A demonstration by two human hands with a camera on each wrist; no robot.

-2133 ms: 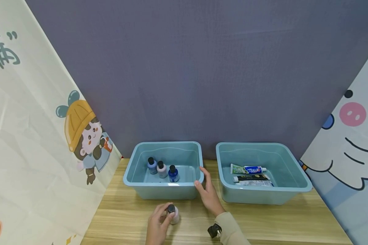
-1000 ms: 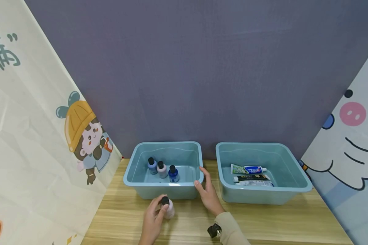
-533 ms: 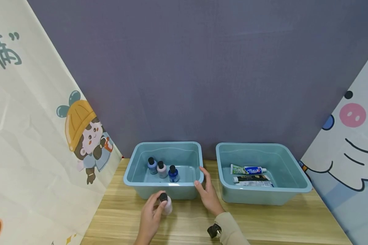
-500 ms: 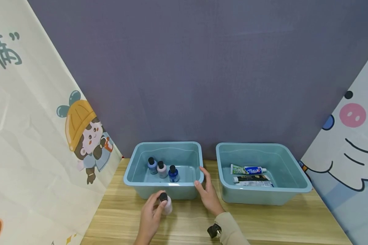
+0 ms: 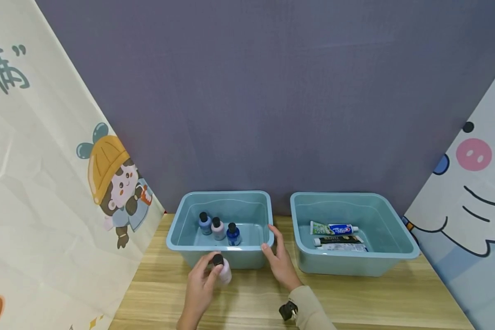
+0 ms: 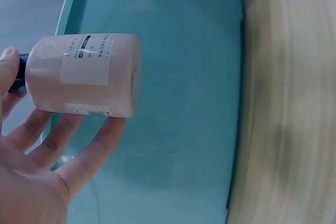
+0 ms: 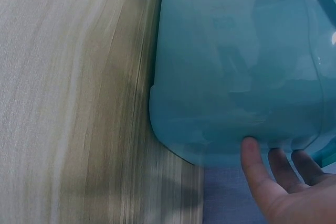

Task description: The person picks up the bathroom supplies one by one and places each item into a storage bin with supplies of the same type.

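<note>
My left hand (image 5: 200, 284) pinches the dark cap of a small pale pink bottle (image 5: 223, 272), held upright in front of the left blue-green bin (image 5: 214, 260). In the left wrist view the pink bottle (image 6: 84, 74) shows a white printed label, and the other fingers lie along its side. My right hand (image 5: 282, 261) rests at the front right corner of that bin, thumb at the rim. Its extended fingers (image 7: 257, 169) touch the outer wall. Inside stand a light blue bottle (image 5: 205, 225), a pale pink bottle (image 5: 218, 230) and a dark blue bottle (image 5: 233, 236), all black-capped.
A second blue-green bin (image 5: 354, 261) stands to the right, holding a green and blue toothpaste tube (image 5: 334, 228), a black tube (image 5: 338, 240) and a white tube (image 5: 344, 247). Both bins sit on a wooden table (image 5: 161, 293) against a grey-purple partition (image 5: 247, 101).
My left hand has carried the pink bottle from lower on the table up and left, closer to the left bin's front wall. The right hand has stayed at the bin's corner.
</note>
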